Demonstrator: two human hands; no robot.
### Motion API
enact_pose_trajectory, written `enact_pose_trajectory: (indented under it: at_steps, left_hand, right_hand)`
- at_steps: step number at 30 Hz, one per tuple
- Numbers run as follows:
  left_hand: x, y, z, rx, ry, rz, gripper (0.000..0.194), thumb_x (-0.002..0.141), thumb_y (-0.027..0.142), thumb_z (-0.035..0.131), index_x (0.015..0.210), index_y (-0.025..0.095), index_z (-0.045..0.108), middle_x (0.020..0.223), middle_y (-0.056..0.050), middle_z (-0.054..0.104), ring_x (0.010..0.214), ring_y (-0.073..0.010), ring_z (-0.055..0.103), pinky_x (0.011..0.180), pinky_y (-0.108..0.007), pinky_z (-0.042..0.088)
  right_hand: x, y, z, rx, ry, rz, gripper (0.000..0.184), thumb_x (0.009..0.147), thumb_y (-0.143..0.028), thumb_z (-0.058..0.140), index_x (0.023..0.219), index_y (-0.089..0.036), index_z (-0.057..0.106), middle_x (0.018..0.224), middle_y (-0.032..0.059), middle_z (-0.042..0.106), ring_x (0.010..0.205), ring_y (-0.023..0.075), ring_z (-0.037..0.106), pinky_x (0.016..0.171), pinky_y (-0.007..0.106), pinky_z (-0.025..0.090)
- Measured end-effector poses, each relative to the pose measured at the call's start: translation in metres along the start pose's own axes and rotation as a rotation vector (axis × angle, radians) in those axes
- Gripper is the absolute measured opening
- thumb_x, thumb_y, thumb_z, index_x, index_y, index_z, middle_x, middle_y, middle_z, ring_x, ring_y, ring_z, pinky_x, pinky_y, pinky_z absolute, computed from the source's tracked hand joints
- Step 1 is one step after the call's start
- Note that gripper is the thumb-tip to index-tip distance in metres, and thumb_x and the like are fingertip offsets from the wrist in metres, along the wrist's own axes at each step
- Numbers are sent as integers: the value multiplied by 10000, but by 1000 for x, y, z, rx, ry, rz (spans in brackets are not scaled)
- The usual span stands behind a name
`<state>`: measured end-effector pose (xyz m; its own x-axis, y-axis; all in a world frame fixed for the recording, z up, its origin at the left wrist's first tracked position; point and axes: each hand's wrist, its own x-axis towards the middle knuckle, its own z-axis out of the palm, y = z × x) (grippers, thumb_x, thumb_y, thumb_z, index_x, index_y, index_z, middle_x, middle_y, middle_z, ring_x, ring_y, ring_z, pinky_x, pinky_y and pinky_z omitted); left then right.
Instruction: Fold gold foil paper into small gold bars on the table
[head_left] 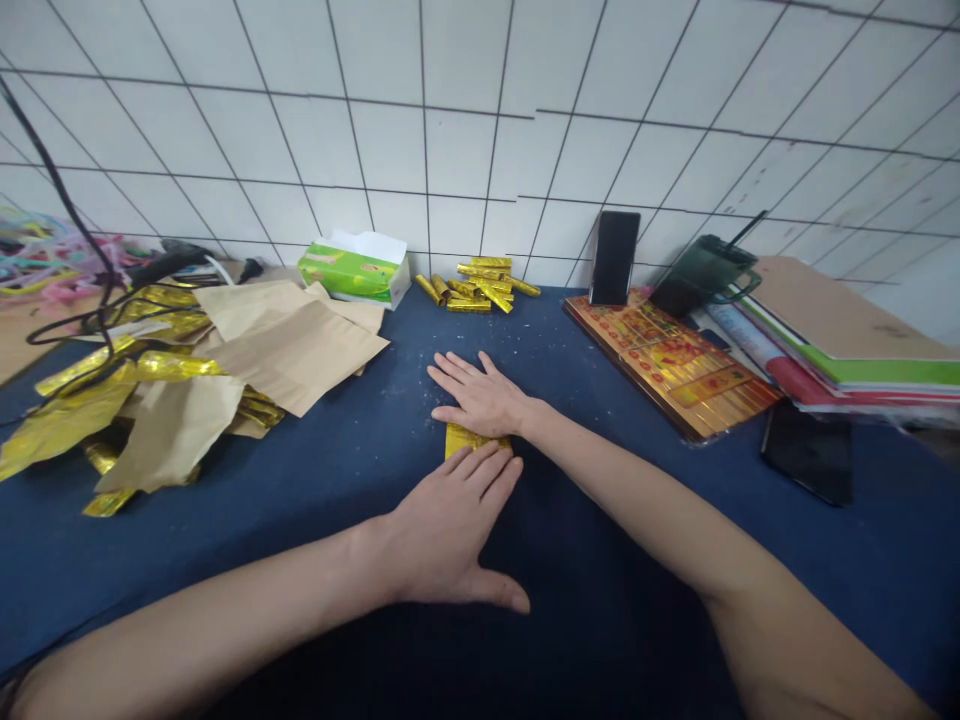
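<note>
In the head view, the gold sheet (463, 440) lies on the blue table (315, 560), between and partly under both hands. The right hand (486, 400) is spread on its far edge, the left hand (439, 530) is flat with thumb apart on its near edge, probably to keep it smooth and not sliding
</note>
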<state>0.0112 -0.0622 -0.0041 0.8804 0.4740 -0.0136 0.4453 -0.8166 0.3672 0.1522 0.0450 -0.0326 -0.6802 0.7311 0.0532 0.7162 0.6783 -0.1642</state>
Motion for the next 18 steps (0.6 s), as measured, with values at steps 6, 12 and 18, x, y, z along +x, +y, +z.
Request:
enact_pose_trajectory:
  at_steps: [6,12,18]
  left_hand:
    - [7,-3,8,-31,-36,59,1001,678,745,375,1370,45,191,1433,-202,144,1331,-299,80,1075,-443,103]
    - [-1,4,15,-38,-93,60,1051,649,757,390,1393,74,97,1442,-197,4,1328,-308,-21,1067,-472,49]
    - [-5,10,10,-55,-118,74,1046,636,753,421,1394,99,118,1441,-196,6,1326,-313,-21,1064,-489,55]
  right_hand:
    - [0,0,1,-1,8,-1,718,834,-618,217,1379,-150,218,1454,116,176,1325,286,138,1019,583,108]
    - [0,1,1,15,8,-4,732,827,-629,211,1381,-151,215,1455,117,175,1326,287,133,1025,577,92]
    - [0,1,0,23,-4,4,738,822,-640,198,1383,-160,206,1457,117,160,1332,264,118,1027,576,82]
